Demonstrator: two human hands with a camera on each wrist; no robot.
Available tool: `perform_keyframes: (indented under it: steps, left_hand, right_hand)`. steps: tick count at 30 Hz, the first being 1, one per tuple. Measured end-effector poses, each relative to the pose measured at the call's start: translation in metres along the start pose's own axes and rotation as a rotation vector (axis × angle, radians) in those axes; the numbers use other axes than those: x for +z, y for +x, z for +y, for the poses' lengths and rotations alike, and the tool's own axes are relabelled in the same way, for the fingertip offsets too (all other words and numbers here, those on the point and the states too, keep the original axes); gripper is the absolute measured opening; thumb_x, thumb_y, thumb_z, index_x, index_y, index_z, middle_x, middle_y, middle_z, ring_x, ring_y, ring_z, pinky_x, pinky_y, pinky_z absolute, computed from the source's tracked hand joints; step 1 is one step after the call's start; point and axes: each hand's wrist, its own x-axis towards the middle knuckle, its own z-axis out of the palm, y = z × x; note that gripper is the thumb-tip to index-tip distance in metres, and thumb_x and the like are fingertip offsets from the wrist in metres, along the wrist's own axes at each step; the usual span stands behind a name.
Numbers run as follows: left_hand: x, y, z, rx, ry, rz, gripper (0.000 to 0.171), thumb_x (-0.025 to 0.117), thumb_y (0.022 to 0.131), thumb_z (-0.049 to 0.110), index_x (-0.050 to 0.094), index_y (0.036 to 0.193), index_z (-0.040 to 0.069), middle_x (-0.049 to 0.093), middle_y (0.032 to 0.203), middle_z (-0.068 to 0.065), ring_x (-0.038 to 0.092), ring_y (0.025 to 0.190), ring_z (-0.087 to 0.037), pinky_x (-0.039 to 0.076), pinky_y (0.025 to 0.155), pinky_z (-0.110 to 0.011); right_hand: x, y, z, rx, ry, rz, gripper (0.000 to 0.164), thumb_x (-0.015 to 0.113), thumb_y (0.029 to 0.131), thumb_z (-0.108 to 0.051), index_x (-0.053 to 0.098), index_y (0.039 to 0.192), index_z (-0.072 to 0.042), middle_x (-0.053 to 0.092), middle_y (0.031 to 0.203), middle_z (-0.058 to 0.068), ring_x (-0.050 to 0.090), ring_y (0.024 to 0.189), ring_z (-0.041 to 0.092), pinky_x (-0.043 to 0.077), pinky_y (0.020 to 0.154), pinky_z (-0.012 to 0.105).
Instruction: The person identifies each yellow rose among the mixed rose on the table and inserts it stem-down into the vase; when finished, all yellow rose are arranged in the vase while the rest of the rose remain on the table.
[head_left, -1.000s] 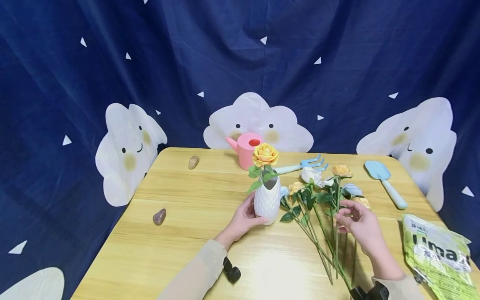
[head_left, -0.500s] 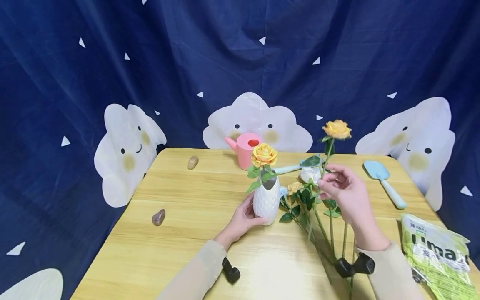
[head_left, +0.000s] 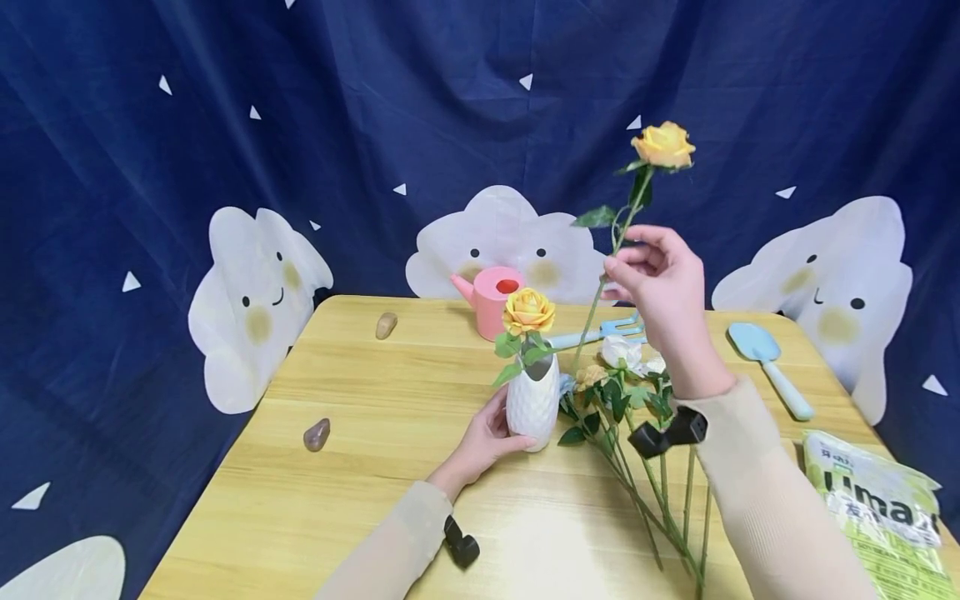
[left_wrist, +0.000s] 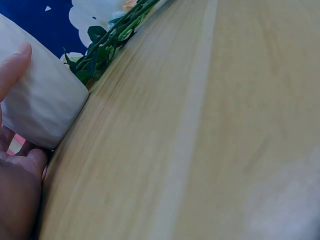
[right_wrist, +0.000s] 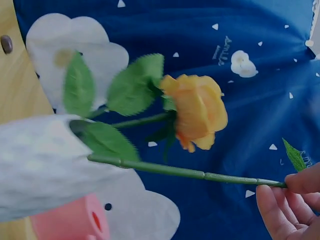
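My left hand (head_left: 486, 435) grips the lower part of a white textured vase (head_left: 533, 410) that stands on the table. One yellow-orange artificial rose (head_left: 528, 311) rises from its mouth. Up at the right, my right hand (head_left: 660, 279) pinches another yellow rose (head_left: 664, 146) by the stem, between thumb and fingers. That stem slants down to the left, and in the right wrist view its cut end (right_wrist: 92, 158) overlaps the vase's mouth and a leaf of the first rose. Several artificial flowers, white, blue and peach (head_left: 592, 376), lie in a bunch beside the vase.
Behind the vase stands a pink watering can (head_left: 491, 312), and a blue hand rake (head_left: 573, 339) lies near it. Farther right are a blue trowel (head_left: 787, 389) and a green-white plastic bag (head_left: 873, 508). Two stones, one brown (head_left: 317, 435) and one tan (head_left: 386, 326), lie left.
My right hand has lifted a yellow rose out of the bunch, up and to the left, until its stem hangs near the vase. The left hand and vase have stayed in place.
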Motion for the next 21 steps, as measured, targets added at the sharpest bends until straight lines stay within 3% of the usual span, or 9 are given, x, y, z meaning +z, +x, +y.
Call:
perform_keyframes:
  steps: [7,17,21]
  left_hand:
    - [-0.001,0.000,-0.003,0.019,-0.015,-0.011,0.088,0.073,0.074,-0.009,0.026,0.146,0.009,0.038,0.140,-0.015,0.037,0.128,-0.026,0.034,0.104,-0.034]
    - [0.000,0.000,-0.005,0.041,-0.018,-0.014,0.084,0.071,0.074,-0.012,0.029,0.144,0.006,0.041,0.138,-0.018,0.040,0.127,-0.027,0.034,0.105,-0.034]
    - [-0.001,0.000,-0.005,0.044,-0.018,-0.015,0.084,0.071,0.074,-0.011,0.029,0.144,0.007,0.041,0.138,-0.018,0.039,0.127,-0.027,0.033,0.105,-0.034]
  right_hand:
    - [0.018,0.022,-0.005,-0.079,-0.031,0.056,0.031,0.065,0.080,0.009,0.054,0.107,-0.003,0.059,0.077,0.008,0.061,0.061,0.018,0.055,0.051,0.029]
    - [0.029,0.027,-0.009,-0.234,-0.037,0.068,0.026,0.065,0.082,0.005,0.056,0.104,-0.004,0.058,0.078,0.010,0.059,0.061,0.021,0.055,0.050,0.028]
    - [0.032,0.024,-0.001,-0.213,-0.062,0.038,0.024,0.065,0.082,0.005,0.056,0.104,-0.003,0.059,0.077,0.009,0.061,0.061,0.020,0.055,0.051,0.029]
